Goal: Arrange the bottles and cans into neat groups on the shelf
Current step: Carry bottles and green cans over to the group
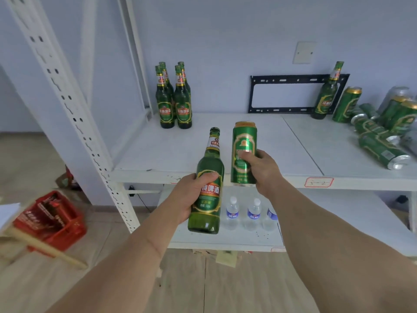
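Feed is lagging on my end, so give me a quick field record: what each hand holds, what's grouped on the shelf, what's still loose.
left hand: holds green glass bottle, upright, in front of shelf edge
right hand: holds green can, upright
grouped: four green bottles standing together, back left of shelf
loose: lone bottle and jumbled cans, some lying down, at right
lower shelf: water bottles
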